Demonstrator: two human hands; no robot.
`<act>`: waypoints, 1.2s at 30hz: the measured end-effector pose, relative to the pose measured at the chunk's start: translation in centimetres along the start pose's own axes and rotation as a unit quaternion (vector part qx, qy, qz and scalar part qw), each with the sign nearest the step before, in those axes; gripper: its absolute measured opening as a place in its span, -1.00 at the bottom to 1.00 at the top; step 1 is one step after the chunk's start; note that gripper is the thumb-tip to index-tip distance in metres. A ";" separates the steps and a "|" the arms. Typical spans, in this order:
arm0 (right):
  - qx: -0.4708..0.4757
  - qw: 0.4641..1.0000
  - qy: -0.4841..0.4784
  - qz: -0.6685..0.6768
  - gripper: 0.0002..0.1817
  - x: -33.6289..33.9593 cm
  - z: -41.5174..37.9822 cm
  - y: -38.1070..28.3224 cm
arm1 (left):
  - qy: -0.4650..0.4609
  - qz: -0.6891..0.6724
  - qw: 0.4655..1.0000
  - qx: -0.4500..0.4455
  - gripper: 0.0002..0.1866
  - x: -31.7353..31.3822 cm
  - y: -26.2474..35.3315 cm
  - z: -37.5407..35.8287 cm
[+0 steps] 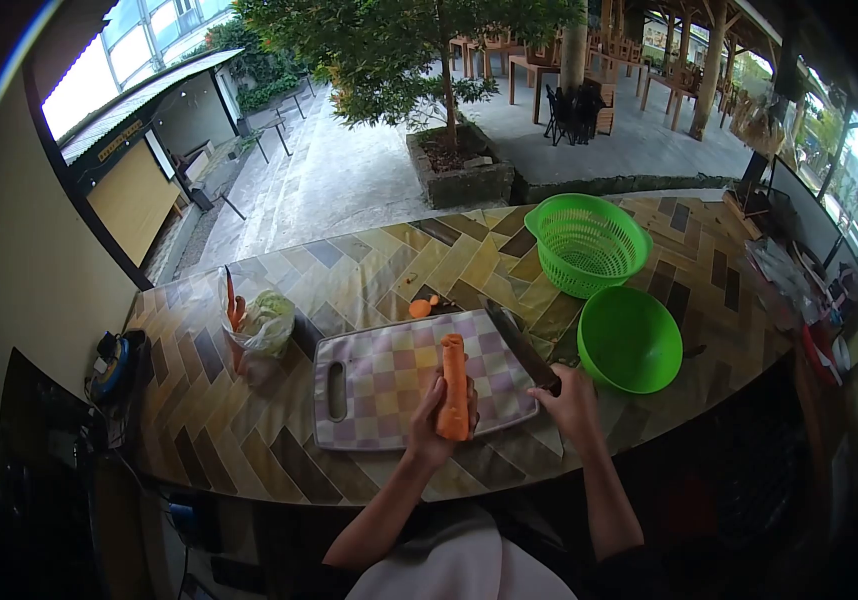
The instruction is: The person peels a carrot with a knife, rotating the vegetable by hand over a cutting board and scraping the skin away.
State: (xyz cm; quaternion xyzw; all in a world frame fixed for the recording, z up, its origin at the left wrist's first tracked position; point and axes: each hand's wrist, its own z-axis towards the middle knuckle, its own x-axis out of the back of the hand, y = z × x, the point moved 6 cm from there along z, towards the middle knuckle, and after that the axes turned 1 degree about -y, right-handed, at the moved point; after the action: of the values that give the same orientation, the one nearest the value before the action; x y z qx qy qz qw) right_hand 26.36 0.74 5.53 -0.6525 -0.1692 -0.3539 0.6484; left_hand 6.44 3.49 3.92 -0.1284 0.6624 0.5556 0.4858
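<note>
A peeled-looking orange carrot [455, 390] is gripped in my left hand [429, 418], held lengthwise over the near part of a checkered cutting board [379, 370]. My right hand [571, 402] is closed around the handle of a knife [521, 350], its dark blade slanting up and left along the board's right edge. The blade is apart from the carrot. Just beyond the board's far edge lie small orange carrot pieces [421, 308].
Right of the board stand a green colander [589, 240] and a green bowl [631, 340]. A plastic bag [271, 322] with pale green contents and thin reddish-orange vegetables [235, 312] sits left. The patterned tabletop [219, 430] curves around; cluttered items [809, 290] lie far right.
</note>
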 end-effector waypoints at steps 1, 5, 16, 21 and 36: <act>-0.007 1.000 0.010 -0.008 -0.63 0.0 0.0 0.2 | -0.022 0.000 1.000 -0.007 -0.51 -0.5 0.2 0.0; -0.019 0.997 0.059 -0.048 -0.68 0.2 0.0 0.9 | -0.046 -0.017 0.999 -0.004 -0.50 -1.1 0.2 0.0; 0.068 0.993 0.097 0.005 -0.61 1.4 -0.2 0.5 | -0.019 0.062 0.998 0.002 -0.46 -1.7 0.0 -0.1; 0.028 0.943 0.010 0.331 -0.46 1.3 -1.4 -1.0 | 0.039 0.103 0.994 0.020 -0.51 -1.3 0.6 -0.6; 0.179 0.976 -0.109 0.054 -0.23 0.1 -4.7 -9.3 | -0.106 0.491 0.861 -0.078 -0.52 -4.3 3.2 -2.2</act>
State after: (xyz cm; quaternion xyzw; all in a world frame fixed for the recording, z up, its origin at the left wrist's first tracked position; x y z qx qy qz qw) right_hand 18.94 -2.88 11.89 -0.5690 -0.2640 -0.2087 0.7503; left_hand 5.18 1.08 9.05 0.2352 0.5390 0.7822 0.2058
